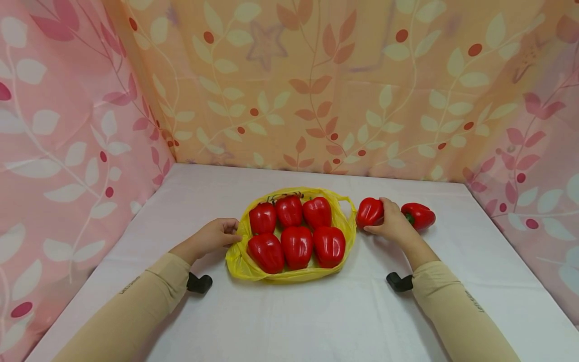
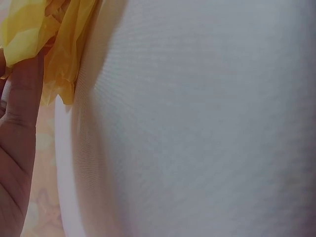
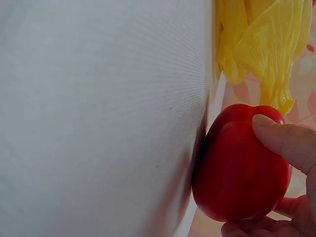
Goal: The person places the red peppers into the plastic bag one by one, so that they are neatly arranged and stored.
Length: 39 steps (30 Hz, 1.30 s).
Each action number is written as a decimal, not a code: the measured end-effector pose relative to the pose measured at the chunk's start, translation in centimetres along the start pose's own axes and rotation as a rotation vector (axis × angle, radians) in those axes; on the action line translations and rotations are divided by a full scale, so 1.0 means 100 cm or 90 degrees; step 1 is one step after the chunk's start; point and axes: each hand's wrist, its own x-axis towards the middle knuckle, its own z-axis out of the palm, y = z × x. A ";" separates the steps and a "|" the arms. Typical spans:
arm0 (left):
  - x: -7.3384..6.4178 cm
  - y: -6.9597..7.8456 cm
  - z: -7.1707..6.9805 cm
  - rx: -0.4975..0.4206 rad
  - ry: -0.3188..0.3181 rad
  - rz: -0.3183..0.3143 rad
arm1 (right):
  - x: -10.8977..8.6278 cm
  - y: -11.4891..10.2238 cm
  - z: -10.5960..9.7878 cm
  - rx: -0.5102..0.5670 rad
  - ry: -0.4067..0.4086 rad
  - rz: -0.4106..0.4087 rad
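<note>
A yellow plastic bag (image 1: 289,276) lies spread on the table, with several red bell peppers (image 1: 296,247) in two rows on it. At its left edge, my left hand (image 1: 216,236) pinches the bag; the left wrist view has the thumb (image 2: 24,94) against the yellow film (image 2: 64,54). To the right of the bag, my right hand (image 1: 392,221) grips another red bell pepper (image 1: 369,213), thumb and fingers on opposite sides. The right wrist view shows this pepper (image 3: 242,168) low at the tabletop, close to the bag's handle (image 3: 274,59).
One more red bell pepper (image 1: 420,216) lies on its side just right of my right hand, its green stem end toward the hand. The white-covered table (image 1: 289,322) is bordered by patterned cloth walls (image 1: 316,85) at the back and sides.
</note>
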 end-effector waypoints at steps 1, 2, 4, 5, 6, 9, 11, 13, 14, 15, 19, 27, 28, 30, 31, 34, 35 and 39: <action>0.000 0.000 0.000 -0.001 -0.001 0.000 | 0.000 0.000 0.000 0.002 0.000 0.001; 0.000 0.000 0.000 -0.002 -0.002 0.001 | 0.000 0.001 0.000 0.003 0.002 0.002; -0.001 0.000 0.000 -0.002 -0.004 0.002 | 0.000 0.001 0.001 0.003 0.006 0.001; -0.001 0.000 0.000 -0.003 -0.005 0.003 | 0.000 0.001 0.001 0.001 0.008 0.000; -0.001 0.000 -0.001 -0.004 -0.006 0.004 | 0.000 0.002 0.001 -0.001 0.009 -0.003; -0.001 0.000 -0.001 -0.001 -0.012 0.014 | 0.000 0.002 0.000 -0.004 0.010 -0.004; -0.002 0.000 -0.001 0.000 -0.014 0.016 | -0.001 0.002 0.000 -0.004 0.007 -0.002; -0.002 0.000 -0.001 0.000 -0.014 0.015 | -0.001 0.001 -0.001 -0.002 0.004 0.001; -0.002 0.001 -0.001 -0.001 -0.011 0.010 | -0.002 0.001 -0.002 -0.003 0.003 0.002; -0.002 0.001 -0.001 -0.001 -0.009 0.007 | -0.002 0.001 -0.002 -0.002 0.002 0.002; -0.002 0.001 0.000 0.001 -0.003 0.004 | -0.005 -0.001 -0.006 0.000 0.004 -0.002; -0.002 0.002 -0.001 -0.001 -0.004 0.001 | -0.009 -0.003 -0.016 -0.013 0.020 -0.022; -0.002 0.002 -0.001 0.003 -0.005 0.005 | -0.009 -0.003 -0.017 -0.011 0.020 -0.024; -0.002 0.002 -0.001 0.003 -0.006 0.005 | -0.010 -0.004 -0.019 -0.004 0.022 -0.028; -0.002 0.002 0.000 0.001 -0.005 0.004 | -0.010 -0.004 -0.020 0.001 0.022 -0.030; -0.001 0.001 0.000 0.003 -0.009 0.010 | -0.011 -0.006 -0.023 0.015 0.025 -0.035; -0.001 0.001 0.000 0.002 -0.008 0.008 | -0.011 -0.007 -0.023 0.018 0.025 -0.039; -0.002 0.001 0.000 0.006 -0.007 0.013 | -0.011 -0.009 -0.026 0.023 0.026 -0.055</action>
